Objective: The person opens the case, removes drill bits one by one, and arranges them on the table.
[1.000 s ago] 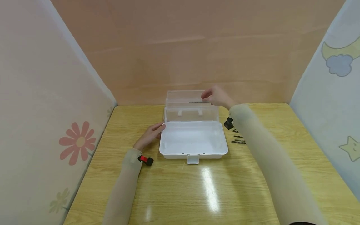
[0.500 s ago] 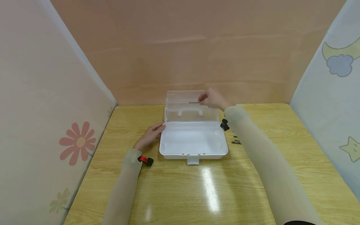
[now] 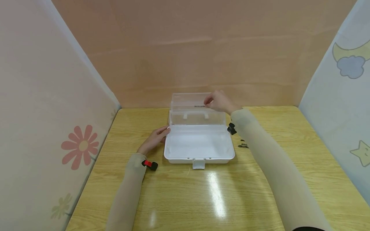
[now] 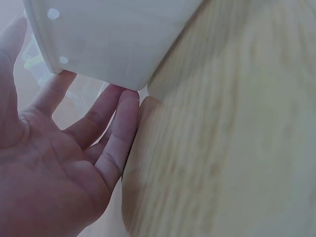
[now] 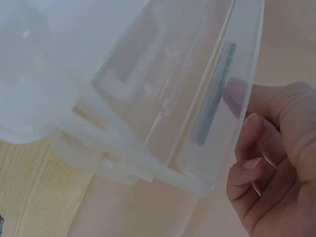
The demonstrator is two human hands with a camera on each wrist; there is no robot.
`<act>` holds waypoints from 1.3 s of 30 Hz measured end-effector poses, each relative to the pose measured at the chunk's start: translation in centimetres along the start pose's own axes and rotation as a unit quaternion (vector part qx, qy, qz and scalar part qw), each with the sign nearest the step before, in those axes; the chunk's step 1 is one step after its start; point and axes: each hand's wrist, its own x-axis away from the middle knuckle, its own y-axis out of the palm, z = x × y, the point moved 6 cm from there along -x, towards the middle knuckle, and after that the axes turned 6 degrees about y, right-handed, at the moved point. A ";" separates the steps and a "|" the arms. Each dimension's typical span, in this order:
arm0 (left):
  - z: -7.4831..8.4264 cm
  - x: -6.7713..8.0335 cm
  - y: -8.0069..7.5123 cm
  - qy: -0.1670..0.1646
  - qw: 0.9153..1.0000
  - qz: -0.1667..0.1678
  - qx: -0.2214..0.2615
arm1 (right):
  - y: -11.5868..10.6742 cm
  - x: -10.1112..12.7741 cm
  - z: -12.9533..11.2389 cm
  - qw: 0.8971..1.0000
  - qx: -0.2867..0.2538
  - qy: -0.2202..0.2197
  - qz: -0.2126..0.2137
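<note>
A white plastic toolbox (image 3: pixel 199 141) stands unfolded on the table, its translucent trays (image 3: pixel 179 118) raised behind the base. My left hand (image 3: pixel 154 138) holds its back left corner, thumb at the rim; in the left wrist view the fingertips (image 4: pixel 129 98) bend against the wall. Inside the topmost tray lies a grey drill bit (image 5: pixel 213 94) with a fluted end. Above that tray is my right hand (image 3: pixel 219 102). One of its fingertips (image 5: pixel 236 94) reaches behind the clear wall beside the bit, and the other fingers curl loosely outside.
Several dark drill bits (image 3: pixel 243 146) lie right of the toolbox, partly hidden by the right sleeve (image 3: pixel 268 154). A latch (image 3: pixel 198 164) hangs at the toolbox's front. The wooden table (image 3: pixel 173 199) meets an orange backdrop (image 3: pixel 144 57) and patterned side walls.
My right hand has moved slightly left and come to rest over the top tray. The drill bit it pinched has sunk a little and lies in the tray. My left hand stays put.
</note>
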 end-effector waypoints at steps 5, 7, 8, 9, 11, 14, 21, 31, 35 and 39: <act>0.0 0.1 0.0 0.000 1.000 -0.002 -0.002 | 0.1 0.1 0.1 1.000 -0.005 0.003 -0.010; 0.1 0.1 0.0 0.003 1.000 -0.003 -0.002 | 0.1 0.1 0.1 1.000 -0.003 0.002 -0.012; 0.2 0.1 0.0 0.004 1.000 -0.004 -0.002 | 0.2 0.1 0.1 1.000 -0.003 0.001 -0.013; 0.2 0.2 0.0 0.004 1.000 -0.004 -0.002 | 0.2 0.1 0.1 1.000 -0.002 -0.001 -0.013; 0.3 0.2 0.0 0.005 1.000 -0.005 -0.003 | 0.3 0.0 0.1 1.000 0.002 -0.006 -0.017; 0.3 0.2 0.0 0.001 1.000 -0.006 -0.006 | 0.4 0.0 0.1 1.000 0.008 -0.012 -0.022; 0.2 0.4 0.0 0.000 1.000 -0.009 -0.014 | 0.3 0.2 0.5 1.000 0.015 -0.011 -0.024; 0.4 0.3 -0.1 0.003 1.000 -0.007 -0.001 | 0.1 0.7 0.5 0.999 0.024 -0.005 -0.023; 0.4 0.3 -0.1 -0.001 1.000 -0.008 -0.006 | 0.2 0.8 0.6 1.000 0.021 -0.007 -0.020; 0.2 0.3 -0.1 -0.002 1.000 -0.008 -0.008 | 0.4 0.6 0.5 1.000 0.016 -0.013 -0.016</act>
